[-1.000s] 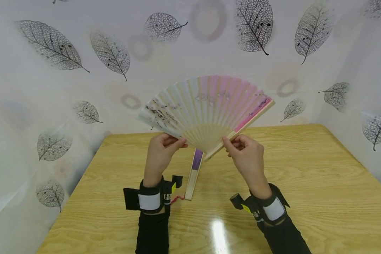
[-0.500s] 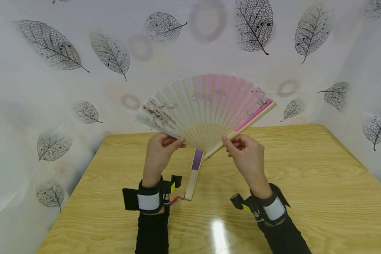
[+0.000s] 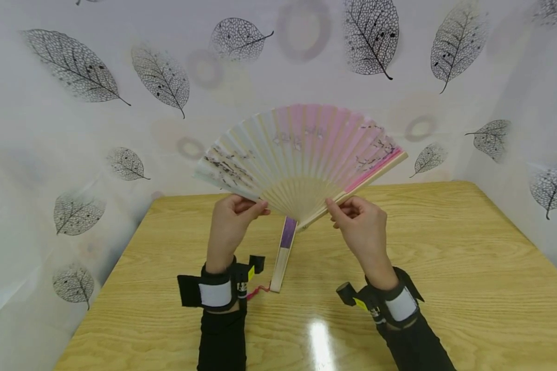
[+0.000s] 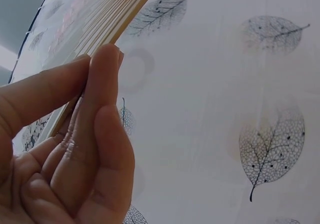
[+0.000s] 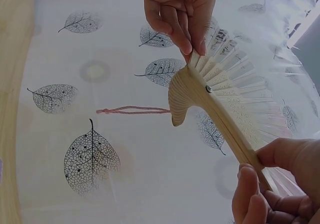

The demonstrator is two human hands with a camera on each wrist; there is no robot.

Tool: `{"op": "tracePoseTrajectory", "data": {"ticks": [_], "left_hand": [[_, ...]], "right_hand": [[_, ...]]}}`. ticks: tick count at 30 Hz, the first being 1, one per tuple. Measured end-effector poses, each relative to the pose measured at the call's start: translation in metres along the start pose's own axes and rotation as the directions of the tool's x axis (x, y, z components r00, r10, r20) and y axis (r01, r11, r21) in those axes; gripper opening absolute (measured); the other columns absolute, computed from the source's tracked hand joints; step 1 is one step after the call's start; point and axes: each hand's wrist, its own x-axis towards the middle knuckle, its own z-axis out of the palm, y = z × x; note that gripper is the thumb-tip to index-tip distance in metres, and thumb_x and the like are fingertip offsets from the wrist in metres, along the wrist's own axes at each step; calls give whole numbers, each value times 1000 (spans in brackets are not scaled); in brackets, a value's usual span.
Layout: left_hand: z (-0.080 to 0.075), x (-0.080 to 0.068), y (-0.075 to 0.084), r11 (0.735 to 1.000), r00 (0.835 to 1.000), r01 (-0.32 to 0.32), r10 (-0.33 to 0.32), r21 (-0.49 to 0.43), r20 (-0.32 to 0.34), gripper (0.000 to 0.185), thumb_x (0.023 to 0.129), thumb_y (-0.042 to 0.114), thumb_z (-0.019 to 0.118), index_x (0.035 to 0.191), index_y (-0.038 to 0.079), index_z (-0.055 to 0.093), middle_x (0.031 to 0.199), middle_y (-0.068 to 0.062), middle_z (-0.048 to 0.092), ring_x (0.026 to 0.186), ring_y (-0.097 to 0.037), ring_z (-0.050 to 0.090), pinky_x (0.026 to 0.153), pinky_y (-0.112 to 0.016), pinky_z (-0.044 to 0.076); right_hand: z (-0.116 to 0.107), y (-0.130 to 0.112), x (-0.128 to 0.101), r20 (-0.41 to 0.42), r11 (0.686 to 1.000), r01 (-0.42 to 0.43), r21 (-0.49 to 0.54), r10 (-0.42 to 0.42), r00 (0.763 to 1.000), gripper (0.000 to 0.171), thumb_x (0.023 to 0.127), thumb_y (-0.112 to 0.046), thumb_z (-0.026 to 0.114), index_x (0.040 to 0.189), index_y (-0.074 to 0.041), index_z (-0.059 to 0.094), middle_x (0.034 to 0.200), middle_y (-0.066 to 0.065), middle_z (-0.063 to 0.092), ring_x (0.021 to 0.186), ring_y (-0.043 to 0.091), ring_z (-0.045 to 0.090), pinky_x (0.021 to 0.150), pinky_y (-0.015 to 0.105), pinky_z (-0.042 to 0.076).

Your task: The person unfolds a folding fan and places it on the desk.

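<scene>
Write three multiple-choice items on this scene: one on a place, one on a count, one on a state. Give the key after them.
1. Where does the closed fan lie?
A. on the table, under the open fan
B. in the left hand
C. against the wall

2. How many fans show?
A. one
B. two
C. three

3. How is the pink fan?
A. folded shut
B. spread open
C. torn in half

Key: 1 A, it lies flat on the wood between the wrists. 2 B, one is held and one lies on the table. 3 B, its ribs fan out between the left hand and right hand, which pinch its outer ribs.
</scene>
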Motion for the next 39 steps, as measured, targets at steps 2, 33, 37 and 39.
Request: {"op": "tracePoseTrajectory", "data": {"ticks": [2, 33, 37, 39], "left_hand": [[0, 0, 0, 1000, 1000, -1, 1, -6, 2, 21, 87, 15, 64, 101, 1, 64, 93, -16, 69, 78, -10, 67, 80, -28, 53], [2, 0, -1, 995, 999, 0, -4, -104, -38, 18, 86, 10, 64, 99, -2, 64, 86, -10, 71, 76, -9, 68, 78, -26, 54], [1, 1, -3, 994, 998, -13, 7, -108, -56, 18, 86, 12, 64, 99, -1, 64, 83, -7, 71, 76, -9, 68, 79, -27, 54], [1, 2, -4, 993, 998, -21, 13, -120, -67, 18, 86, 13, 65, 98, -1, 65, 80, -3, 71, 75, -10, 68, 79, -27, 54]], "right_hand": [[0, 0, 0, -2, 1000, 2, -1, -2, 1000, 28, 83, -34, 67, 72, -8, 67, 64, 7, 67, 46, 1, 56, 44, 20, 44], [2, 6, 4, -41, 989, -41, 145, 47, 998, 31, 81, -31, 69, 70, -3, 66, 51, -18, 57, 46, 7, 57, 43, 21, 42], [2, 7, 5, -8, 979, -80, 187, 83, 996, 33, 82, -33, 68, 72, -2, 65, 52, -16, 58, 47, 8, 58, 46, 21, 46], [2, 7, 5, 6, 972, -101, 211, 102, 995, 34, 82, -34, 68, 73, -2, 66, 52, -13, 59, 48, 11, 59, 48, 22, 49]]}}
